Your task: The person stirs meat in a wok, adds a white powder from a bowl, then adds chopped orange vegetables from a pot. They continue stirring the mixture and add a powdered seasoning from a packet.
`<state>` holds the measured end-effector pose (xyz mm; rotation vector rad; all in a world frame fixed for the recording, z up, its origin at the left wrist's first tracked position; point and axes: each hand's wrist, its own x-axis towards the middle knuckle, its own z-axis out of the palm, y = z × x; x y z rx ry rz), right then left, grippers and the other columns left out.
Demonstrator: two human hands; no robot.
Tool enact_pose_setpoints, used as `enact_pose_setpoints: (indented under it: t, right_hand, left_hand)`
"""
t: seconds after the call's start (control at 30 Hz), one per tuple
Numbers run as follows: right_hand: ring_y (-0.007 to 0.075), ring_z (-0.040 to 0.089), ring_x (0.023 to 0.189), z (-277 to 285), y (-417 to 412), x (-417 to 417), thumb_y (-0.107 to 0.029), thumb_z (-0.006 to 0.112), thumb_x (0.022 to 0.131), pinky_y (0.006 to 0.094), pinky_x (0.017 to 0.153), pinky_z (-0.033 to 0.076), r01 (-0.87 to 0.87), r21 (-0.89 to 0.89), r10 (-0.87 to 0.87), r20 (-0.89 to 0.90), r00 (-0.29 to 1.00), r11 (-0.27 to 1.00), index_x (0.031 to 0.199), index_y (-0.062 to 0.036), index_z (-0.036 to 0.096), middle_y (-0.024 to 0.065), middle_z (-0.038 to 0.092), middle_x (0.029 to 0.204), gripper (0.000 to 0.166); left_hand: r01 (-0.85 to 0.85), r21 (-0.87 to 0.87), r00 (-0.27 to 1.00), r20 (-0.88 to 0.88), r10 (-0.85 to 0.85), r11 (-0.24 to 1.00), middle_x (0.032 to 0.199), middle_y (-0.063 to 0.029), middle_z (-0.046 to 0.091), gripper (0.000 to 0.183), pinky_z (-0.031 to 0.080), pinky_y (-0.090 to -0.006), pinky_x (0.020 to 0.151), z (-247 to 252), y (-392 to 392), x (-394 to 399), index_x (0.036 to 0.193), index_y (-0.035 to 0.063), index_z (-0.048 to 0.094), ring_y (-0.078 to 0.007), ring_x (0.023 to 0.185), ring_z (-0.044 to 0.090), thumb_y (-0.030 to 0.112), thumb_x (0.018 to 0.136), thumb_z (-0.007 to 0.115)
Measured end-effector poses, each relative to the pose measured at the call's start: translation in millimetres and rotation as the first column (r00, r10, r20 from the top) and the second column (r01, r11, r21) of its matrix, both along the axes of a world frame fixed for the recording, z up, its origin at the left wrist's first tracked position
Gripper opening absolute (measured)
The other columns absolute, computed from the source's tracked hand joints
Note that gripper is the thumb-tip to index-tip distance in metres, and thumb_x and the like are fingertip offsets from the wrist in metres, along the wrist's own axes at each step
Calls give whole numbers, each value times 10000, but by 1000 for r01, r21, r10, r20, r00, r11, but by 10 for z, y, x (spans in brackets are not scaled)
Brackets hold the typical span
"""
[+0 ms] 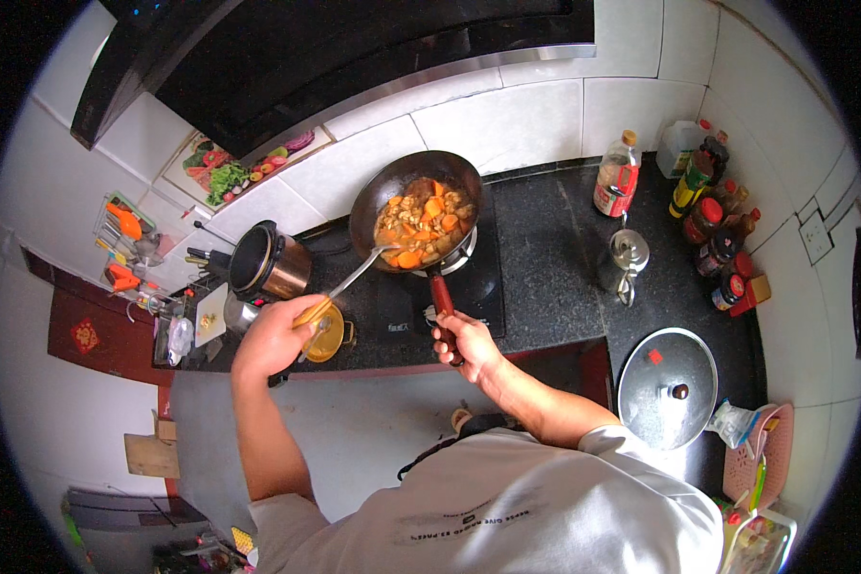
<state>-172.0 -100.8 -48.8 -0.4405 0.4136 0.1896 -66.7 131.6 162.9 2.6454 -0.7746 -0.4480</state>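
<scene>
My right hand (471,343) grips the red-brown handle (441,293) of a dark wok (364,204), which tilts over a black cooktop (484,305). Inside the wok lie orange carrot slices and brown pieces of food (423,222) in sauce. In my left hand (271,339) is a metal spatula (356,279) with a yellowish handle. Its blade touches the near left side of the food. Below the spatula handle stands a small yellow two-handled pot (333,336) with a metal spoon in it, partly hidden by my left hand.
An uncovered cooker pot (290,267) stands left of the wok, near a white cutting board (212,314). To the right are an oil bottle (615,179), a metal pot (629,251), several jars (703,219) and a glass lid (664,369). A range hood (373,50) hangs above.
</scene>
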Motion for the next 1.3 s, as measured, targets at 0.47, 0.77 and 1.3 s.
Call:
enact_pose_setpoints:
  t: [0.47, 0.77, 1.3]
  right_hand:
    - [119, 498, 559, -8, 28, 9, -143, 566, 980, 236, 430, 369, 2, -10, -2, 3, 1000, 1000, 1011, -96, 508, 30, 545, 785, 81]
    - [118, 501, 562, -14, 20, 5, -141, 561, 982, 235, 433, 374, 26, -11, -26, 10, 1000, 1000, 1020, -90, 516, 31, 553, 784, 78]
    - [106, 491, 557, -34, 25, 25, -155, 554, 982, 232, 418, 344, 14, -42, -14, -4, 1000, 999, 1006, -94, 519, 22, 551, 773, 74]
  left_hand:
    - [-198, -345, 970, 64, 233, 918, 992, -144, 731, 449, 538, -356, 810, -1544, -637, 39, 1331, 82, 604, -264, 909, 702, 21, 886, 633]
    - [-653, -534, 745, -581, 328, 537, 752, 7, 538, 577, 290, -219, 341, -1379, -823, 536, 1472, 91, 471, -39, 454, 371, -26, 915, 561]
    - [-28, 0, 948, 318, 27, 1000, 989, -289, 649, 498, 525, -517, 852, -1271, -815, 30, 1371, 65, 554, -461, 946, 650, 54, 875, 597]
